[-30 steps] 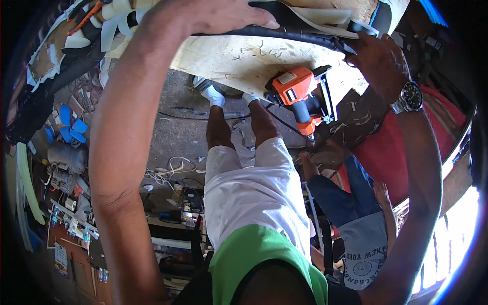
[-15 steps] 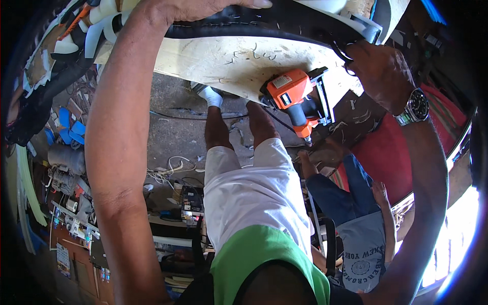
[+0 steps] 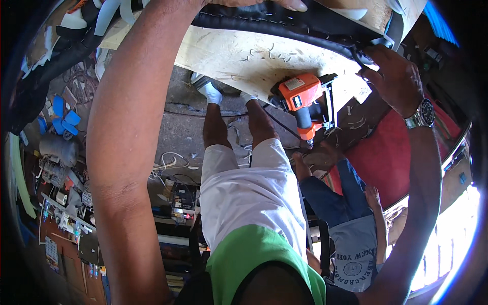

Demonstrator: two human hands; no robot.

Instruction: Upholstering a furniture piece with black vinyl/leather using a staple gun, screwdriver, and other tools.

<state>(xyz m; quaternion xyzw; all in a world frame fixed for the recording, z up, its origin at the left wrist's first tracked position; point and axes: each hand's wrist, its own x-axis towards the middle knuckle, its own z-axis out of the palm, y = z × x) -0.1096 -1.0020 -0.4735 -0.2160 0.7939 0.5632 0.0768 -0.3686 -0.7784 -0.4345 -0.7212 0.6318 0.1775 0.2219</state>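
Note:
A strip of black leather-like material with a stitched or stapled line runs along the far side of a pale wooden board. My left hand lies on the material at the top edge, its thumb stretched out flat; the other fingers are cut off by the picture. At the strip's right end, my right hand is closed round what look like dark-handled scissors; their blades are hard to make out against the black. An orange and black staple gun rests on the board's near edge, left of my right hand.
Bent staples lie on the board. A dark air hose trails from near the staple gun. A person in a grey shirt is at the lower right by a red cushion-like surface. Blue scraps and white cord litter the floor.
The view has shifted, so the board, strip and staple gun sit slightly farther right and lower. My left hand still lies on the strip, and my right hand keeps its hold at the strip's end.

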